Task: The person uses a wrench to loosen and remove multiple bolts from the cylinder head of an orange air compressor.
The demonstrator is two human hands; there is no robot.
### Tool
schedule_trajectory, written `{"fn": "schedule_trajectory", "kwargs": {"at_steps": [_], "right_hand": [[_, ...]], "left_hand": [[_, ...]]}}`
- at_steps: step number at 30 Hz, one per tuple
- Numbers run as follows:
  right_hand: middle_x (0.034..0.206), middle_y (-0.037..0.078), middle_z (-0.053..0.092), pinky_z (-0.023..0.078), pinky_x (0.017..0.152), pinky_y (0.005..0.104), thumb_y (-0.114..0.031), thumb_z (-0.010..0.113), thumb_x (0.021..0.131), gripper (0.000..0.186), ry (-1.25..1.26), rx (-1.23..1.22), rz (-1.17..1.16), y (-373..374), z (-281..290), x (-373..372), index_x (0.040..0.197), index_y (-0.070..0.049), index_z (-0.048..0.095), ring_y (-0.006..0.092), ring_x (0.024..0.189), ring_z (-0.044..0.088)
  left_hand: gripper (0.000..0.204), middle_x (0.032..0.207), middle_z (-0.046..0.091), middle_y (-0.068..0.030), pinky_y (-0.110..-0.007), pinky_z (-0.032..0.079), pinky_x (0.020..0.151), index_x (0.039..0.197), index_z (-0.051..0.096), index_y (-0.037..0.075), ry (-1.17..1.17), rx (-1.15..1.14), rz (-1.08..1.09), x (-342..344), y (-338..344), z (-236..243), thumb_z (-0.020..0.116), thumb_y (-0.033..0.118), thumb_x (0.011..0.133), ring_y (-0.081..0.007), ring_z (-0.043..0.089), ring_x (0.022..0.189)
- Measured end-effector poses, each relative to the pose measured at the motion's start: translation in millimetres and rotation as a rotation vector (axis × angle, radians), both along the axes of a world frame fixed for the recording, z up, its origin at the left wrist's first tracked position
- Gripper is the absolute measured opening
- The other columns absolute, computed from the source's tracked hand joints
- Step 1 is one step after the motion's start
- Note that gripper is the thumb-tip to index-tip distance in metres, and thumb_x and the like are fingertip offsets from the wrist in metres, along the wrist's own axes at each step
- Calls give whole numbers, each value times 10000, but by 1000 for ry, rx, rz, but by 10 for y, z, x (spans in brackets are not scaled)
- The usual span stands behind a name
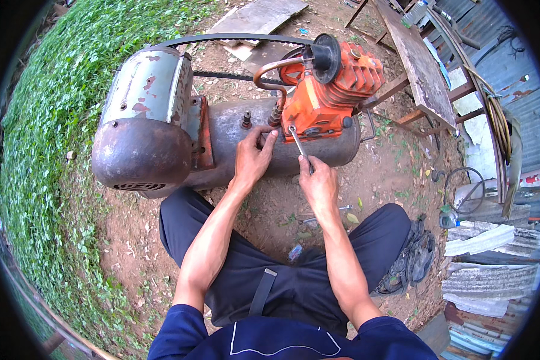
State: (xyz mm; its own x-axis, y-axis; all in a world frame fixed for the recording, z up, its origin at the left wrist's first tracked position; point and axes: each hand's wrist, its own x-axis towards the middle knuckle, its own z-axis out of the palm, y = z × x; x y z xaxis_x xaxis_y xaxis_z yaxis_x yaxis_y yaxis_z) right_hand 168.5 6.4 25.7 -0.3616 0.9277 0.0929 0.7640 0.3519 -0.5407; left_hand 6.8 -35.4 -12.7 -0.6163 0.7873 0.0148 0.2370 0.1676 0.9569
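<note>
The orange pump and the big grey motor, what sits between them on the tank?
In the head view, a small rusty fitting and the left hand.

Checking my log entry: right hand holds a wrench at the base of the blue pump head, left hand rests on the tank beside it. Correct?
Not quite: the pump head is orange, not blue, as the head view shows. The rest stands: the right hand holds the wrench at the pump's base, and the left hand rests on the rusty grey tank beside it.
</note>
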Motion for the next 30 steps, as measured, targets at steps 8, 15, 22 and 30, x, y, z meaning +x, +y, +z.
{"fn": "schedule_trajectory", "kwargs": {"at_steps": [8, 15, 22, 30], "right_hand": [[696, 215, 662, 524, 563, 511, -287, 506, 965, 308, -165, 84, -4, -197, 91, -128, 1030, -26, 658, 401, 642, 666], [754, 185, 673, 541, 539, 479, -282, 483, 976, 431, -308, 147, 92, -124, 3, -12, 1306, -10, 534, 363, 609, 672], [748, 157, 665, 549, 496, 441, -260, 465, 985, 463, -441, 154, 132, -169, -9, -42, 1373, -8, 453, 324, 588, 678], [640, 114, 635, 544, 452, 419, -303, 509, 973, 470, -493, 354, 429, 367, -41, 267, 1376, -66, 469, 285, 502, 650]], "left_hand": [[439, 958, 656, -95, -315, 538, 665, 1205, 612, 88, 150, 213, -93, 154, 47, 4, 742, 272, 828, -172, 651, 755], [493, 947, 667, -67, -321, 537, 669, 1206, 617, 107, 142, 121, -72, 183, 108, -67, 768, 319, 787, -174, 663, 751], [487, 910, 681, -50, -321, 537, 668, 1170, 630, 87, 89, 65, -1, 275, 140, 36, 778, 333, 777, -158, 661, 736], [469, 851, 662, -19, -257, 518, 650, 1114, 630, 71, 47, -17, 79, 347, 189, 122, 809, 327, 764, -102, 635, 712]]}}
